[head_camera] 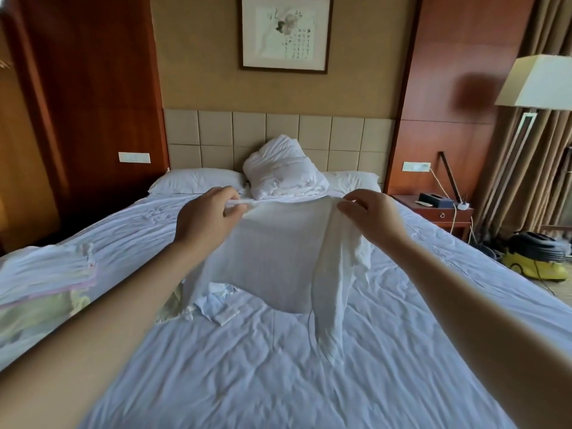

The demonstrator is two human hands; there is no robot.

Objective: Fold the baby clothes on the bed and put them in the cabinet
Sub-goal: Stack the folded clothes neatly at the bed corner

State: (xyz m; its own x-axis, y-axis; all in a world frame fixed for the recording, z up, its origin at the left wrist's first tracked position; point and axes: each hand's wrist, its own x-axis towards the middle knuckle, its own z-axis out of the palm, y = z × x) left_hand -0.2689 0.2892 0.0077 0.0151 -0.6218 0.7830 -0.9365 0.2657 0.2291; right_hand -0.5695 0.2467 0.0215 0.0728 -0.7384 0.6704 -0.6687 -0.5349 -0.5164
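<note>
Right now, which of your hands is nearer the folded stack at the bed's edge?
Left. The left hand pinches a top corner of the white garment, to the right of the folded stack; the right hand pinches the other top corner, farther right.

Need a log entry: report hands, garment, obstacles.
Left hand, right hand pinch white garment at top corners. Garment held up, ends trailing onto bed. Loose clothes beneath; folded stack left.
</note>
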